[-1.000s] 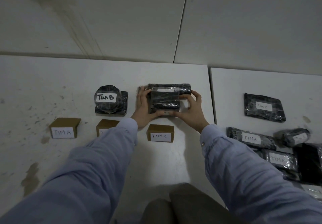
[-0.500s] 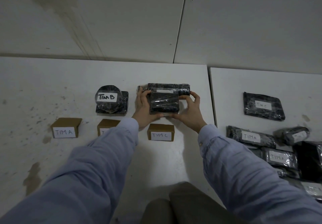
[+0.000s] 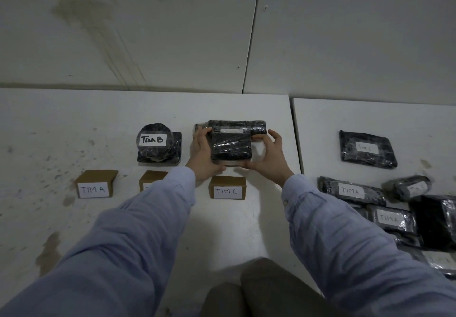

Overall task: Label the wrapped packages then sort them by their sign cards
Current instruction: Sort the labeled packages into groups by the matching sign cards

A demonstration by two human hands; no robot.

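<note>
Both my hands hold a black wrapped box package [image 3: 231, 144] behind the TIM C sign card [image 3: 227, 188]. My left hand [image 3: 202, 155] grips its left side and my right hand [image 3: 267, 160] its right side and lower edge. It sits against a longer wrapped package [image 3: 257, 125] at its far side. The TIM A sign card [image 3: 95, 185] has nothing behind it. The middle sign card [image 3: 151, 179] is partly hidden by my left sleeve. Behind it a round package labelled TIM B [image 3: 153, 142] rests on a flat wrapped one [image 3: 176, 151].
On the right table [image 3: 345, 114] lie several labelled wrapped packages: a TIM C one [image 3: 366, 149], a TIM A one [image 3: 351, 191], another labelled one [image 3: 392, 218] and a small roll [image 3: 408, 186]. A gap [image 3: 294, 131] separates the two tables. The wall [image 3: 222, 33] runs close behind.
The box package has shifted slightly away from me toward the long package, both hands still on it. My right fingers have loosened a little at its right side.
</note>
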